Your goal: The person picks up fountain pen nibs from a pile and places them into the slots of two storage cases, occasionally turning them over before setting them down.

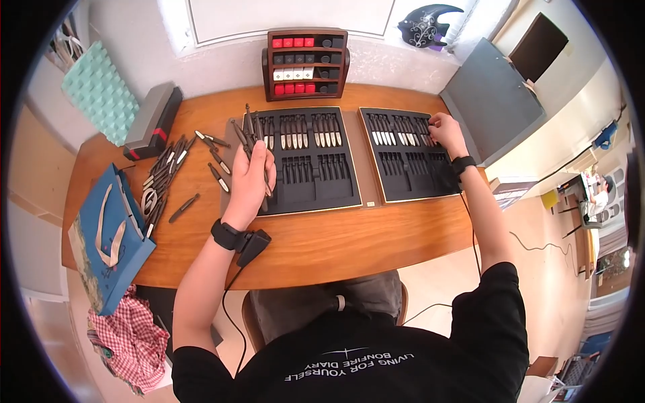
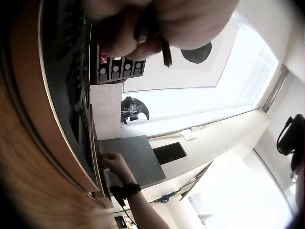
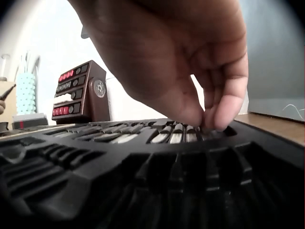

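Note:
A bundle of slender dark pen-like sticks (image 1: 250,127) stands up out of my left hand (image 1: 252,176), which grips it above the left edge of the left black tray (image 1: 319,195). In the left wrist view, dark stick ends (image 2: 166,53) poke out between the fingers. My right hand (image 1: 449,134) is at the back right corner of the right black tray (image 1: 416,185). Its thumb and fingertips (image 3: 224,112) pinch down at the end of a row of pale-ended sticks (image 3: 176,134); the pinched stick is mostly hidden by the fingers. Both trays hold several sticks in slots.
Loose sticks (image 1: 171,161) lie piled at the left, beside a blue paper bag (image 1: 117,232) and a grey-black box (image 1: 153,121). A wooden rack (image 1: 307,64) with red, white and black blocks stands at the back. A grey panel (image 1: 494,101) rises at the right.

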Demonstrator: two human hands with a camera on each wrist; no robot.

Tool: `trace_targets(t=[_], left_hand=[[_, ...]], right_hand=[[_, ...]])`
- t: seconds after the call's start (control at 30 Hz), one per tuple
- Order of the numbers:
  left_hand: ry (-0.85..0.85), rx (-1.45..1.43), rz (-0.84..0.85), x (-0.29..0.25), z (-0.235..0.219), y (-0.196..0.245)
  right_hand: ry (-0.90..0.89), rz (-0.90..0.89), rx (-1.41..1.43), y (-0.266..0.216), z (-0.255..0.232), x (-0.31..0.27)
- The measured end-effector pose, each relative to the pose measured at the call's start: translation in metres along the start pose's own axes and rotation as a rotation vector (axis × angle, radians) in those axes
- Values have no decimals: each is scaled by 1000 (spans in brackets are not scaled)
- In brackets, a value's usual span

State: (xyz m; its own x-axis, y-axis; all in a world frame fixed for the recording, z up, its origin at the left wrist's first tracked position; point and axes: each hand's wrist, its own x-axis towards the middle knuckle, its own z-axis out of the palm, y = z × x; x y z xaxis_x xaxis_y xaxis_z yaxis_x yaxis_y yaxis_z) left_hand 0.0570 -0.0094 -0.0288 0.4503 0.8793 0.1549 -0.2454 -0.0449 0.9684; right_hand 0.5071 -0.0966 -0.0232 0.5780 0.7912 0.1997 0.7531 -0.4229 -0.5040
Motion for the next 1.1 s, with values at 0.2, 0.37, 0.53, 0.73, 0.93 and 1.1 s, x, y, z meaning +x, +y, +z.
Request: trace_targets(t=[0.2,0.37,0.53,0.73,0.93,1.1], left_hand=[[0,-8,4,0,1,0],[-49,-29,-82,-3,3,5],[-162,-140,-189,-9,9,16],[-311,-201,-286,-14,10,23],[-336,-114,-303,-15,11,21],[-428,-19,-259,-13,10,15]], right_hand=[[-27,73,-144,2,4,5],[-26,-166,-409,-16,-1,-8],[-159,52,-220,-20,-24,-3],[-266,-80,572,-90,0,-61],[-606,-162,886,-188,26,-130],[-668,-175,1148,-209,57,-140]])
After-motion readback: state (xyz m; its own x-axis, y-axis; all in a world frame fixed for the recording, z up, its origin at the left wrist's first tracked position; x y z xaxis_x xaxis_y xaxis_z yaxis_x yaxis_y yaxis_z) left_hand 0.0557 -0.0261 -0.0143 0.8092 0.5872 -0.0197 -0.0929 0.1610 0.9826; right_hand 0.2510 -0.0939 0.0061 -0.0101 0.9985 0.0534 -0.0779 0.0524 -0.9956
